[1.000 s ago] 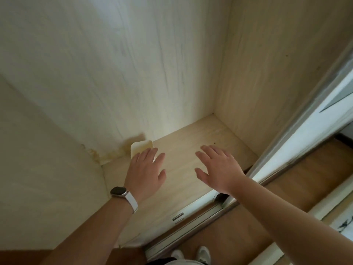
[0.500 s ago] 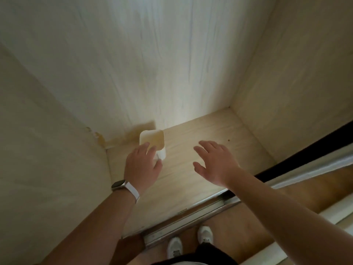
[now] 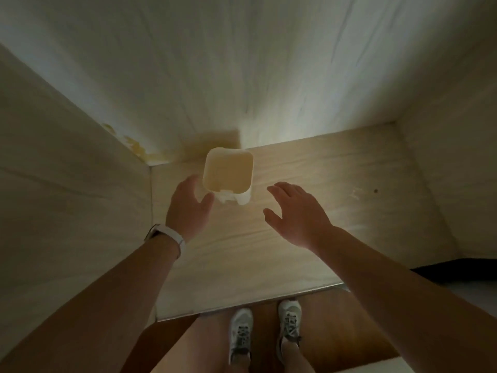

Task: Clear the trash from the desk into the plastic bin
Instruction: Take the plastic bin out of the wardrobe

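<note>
Plastic bin (image 3: 228, 172) tucked in the cupboard corner
Left hand (image 3: 188, 208) and right hand (image 3: 298, 211) both spread, empty, flanking it to lift it.

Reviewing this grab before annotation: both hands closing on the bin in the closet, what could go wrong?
1. The left hand is at the plastic bin's near-left corner while the right hand is still apart; a one-sided pull may tip it.
2. The bin sits against the back wall, leaving little room behind it for fingers.
</note>
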Available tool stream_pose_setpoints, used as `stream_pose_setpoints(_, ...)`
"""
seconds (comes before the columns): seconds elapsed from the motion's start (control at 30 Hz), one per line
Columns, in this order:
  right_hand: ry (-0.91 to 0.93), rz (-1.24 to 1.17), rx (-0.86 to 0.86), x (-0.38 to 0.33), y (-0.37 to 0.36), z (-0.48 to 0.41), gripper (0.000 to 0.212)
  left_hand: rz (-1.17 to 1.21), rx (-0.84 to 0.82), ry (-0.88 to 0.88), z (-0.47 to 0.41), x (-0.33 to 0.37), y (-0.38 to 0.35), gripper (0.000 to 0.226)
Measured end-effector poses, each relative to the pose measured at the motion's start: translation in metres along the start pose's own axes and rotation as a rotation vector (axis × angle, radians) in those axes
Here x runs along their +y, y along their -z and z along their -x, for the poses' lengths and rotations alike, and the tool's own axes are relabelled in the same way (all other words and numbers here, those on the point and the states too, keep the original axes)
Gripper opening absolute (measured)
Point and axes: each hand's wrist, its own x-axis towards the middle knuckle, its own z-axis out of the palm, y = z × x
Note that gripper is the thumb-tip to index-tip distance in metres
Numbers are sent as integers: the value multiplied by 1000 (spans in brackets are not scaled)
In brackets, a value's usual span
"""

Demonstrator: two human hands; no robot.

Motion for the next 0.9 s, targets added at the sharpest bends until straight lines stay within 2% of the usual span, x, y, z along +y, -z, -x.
stream_pose_setpoints(0.13, -92, -214, -33, 9, -42, -40, 62, 66, -66, 30, -30, -32, -26, 70)
stream_pose_setpoints(0.3, -195, -443, -60, 20, -82, -84, 75, 307, -167, 59, -58, -56, -47, 86)
stream_pose_setpoints(0.47, -225, -666, -21, 24, -105, -119, 74, 389, -194, -3, -72, -70, -61, 73)
stream_pose_setpoints(0.57, -227, -784, 27, 28, -108, -136, 64, 443, -204, -24, -76, -76, -67, 72)
stream_pose_setpoints(0.9, -237, -842, -24, 10, -84, -128, 65, 530, -169, -7, -56, -74, -57, 86)
